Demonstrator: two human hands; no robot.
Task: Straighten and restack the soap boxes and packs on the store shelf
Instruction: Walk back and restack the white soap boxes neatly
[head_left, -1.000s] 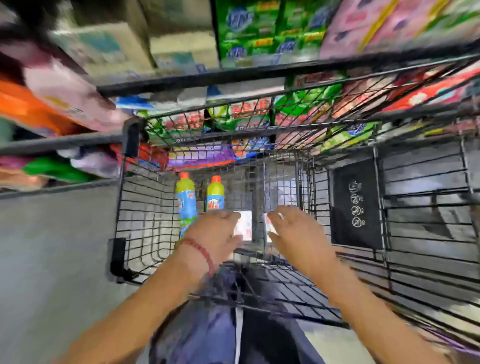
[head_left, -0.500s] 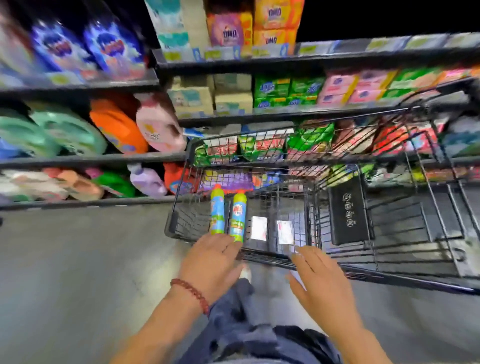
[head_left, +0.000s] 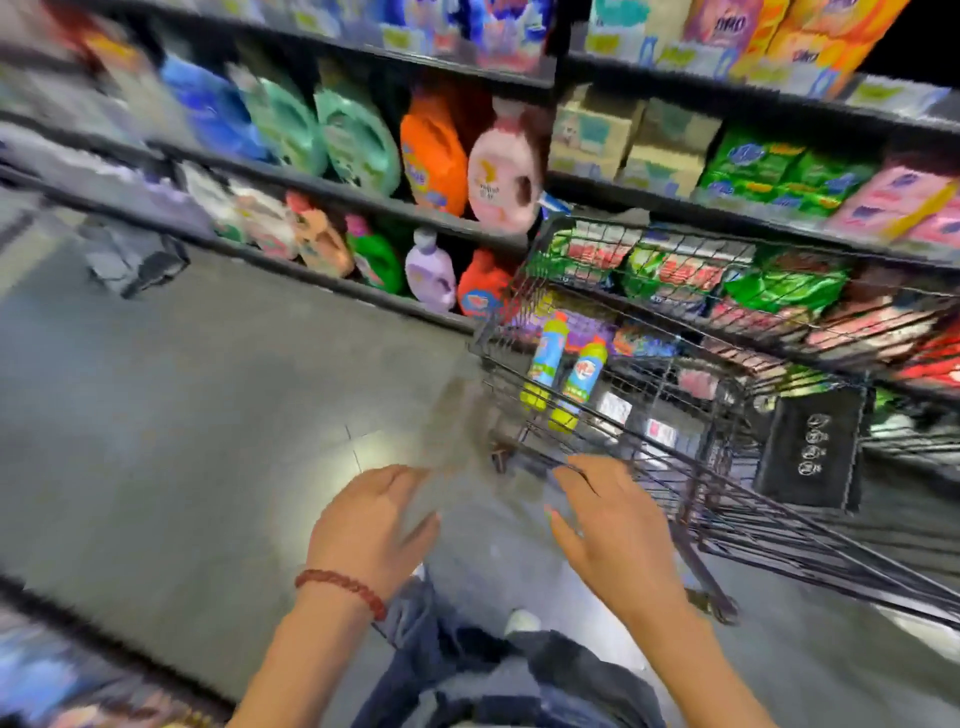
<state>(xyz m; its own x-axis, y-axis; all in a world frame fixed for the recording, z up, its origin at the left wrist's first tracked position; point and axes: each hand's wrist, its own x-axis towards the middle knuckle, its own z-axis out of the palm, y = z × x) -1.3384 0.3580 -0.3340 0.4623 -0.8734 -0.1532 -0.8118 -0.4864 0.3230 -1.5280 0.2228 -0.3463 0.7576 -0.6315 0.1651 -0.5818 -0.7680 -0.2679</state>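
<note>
Plainly between steps: your left hand (head_left: 371, 525) and right hand (head_left: 610, 525) hang empty, fingers loose, beside the cart (head_left: 717, 483) at lower centre; next, reach the soap packs (head_left: 769, 171) upper right.

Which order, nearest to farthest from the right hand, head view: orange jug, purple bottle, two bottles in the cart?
1. Two bottles, in the cart, just ahead of the right hand.
2. Purple bottle, lower shelf, ahead-left.
3. Orange jug, on the shelf above it.

A red braided cord bracelet (head_left: 340, 584) circles the wrist of the left hand (head_left: 371, 525); both forearms are bare. Nearest the viewer are dark blue denim trousers (head_left: 467, 670) and a white shoe toe (head_left: 522, 621).
</note>
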